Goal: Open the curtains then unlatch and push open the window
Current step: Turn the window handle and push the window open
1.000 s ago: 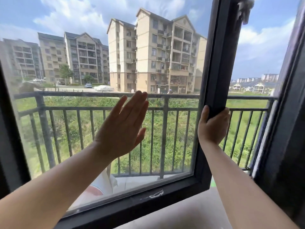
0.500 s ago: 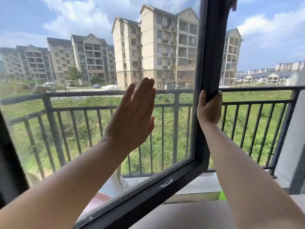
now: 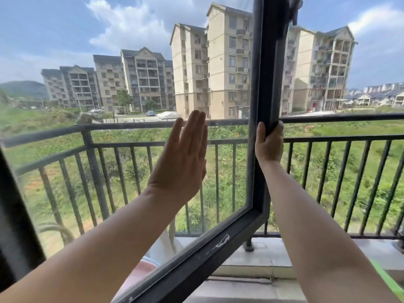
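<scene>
Two bare forearms, no sleeves, watch or rings; hands [image 3: 183, 162] with short, unpainted nails.

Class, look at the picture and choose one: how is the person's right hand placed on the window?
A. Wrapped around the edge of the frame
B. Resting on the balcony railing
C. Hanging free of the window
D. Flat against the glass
A: the right hand grips the upright edge of the frame, thumb on the near side and fingers curled round the far side, while the left hand lies flat on the glass.
</scene>
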The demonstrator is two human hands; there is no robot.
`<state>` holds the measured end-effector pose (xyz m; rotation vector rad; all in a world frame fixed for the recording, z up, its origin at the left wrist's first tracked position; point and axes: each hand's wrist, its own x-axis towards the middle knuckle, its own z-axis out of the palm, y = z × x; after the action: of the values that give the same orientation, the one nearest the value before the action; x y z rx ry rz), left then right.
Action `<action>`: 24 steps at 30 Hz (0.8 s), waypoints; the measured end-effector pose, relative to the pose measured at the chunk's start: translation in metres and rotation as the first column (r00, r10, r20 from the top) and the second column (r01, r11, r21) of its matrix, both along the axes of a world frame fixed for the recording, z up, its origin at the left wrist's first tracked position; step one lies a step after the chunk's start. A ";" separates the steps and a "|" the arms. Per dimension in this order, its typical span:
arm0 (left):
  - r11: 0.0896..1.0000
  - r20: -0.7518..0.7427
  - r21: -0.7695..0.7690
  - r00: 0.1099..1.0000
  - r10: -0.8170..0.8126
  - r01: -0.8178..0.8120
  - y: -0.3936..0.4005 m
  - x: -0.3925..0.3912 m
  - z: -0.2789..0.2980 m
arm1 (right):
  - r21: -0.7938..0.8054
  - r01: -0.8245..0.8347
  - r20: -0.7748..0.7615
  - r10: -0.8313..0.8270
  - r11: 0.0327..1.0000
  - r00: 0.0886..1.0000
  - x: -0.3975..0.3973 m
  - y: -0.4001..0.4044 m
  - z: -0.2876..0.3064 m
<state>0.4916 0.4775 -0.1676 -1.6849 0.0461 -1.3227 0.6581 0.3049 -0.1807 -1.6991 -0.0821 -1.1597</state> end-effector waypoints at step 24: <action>1.000 -0.071 0.003 0.997 0.018 -0.018 -0.025 0.034 0.048 | 0.155 -0.222 -0.283 0.259 0.963 0.923 -0.011 -0.011 0.010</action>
<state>0.5257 0.4529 -0.1191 -1.7267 0.0737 -1.2482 0.6472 0.2935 -0.1709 -1.6854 -0.0298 -0.7004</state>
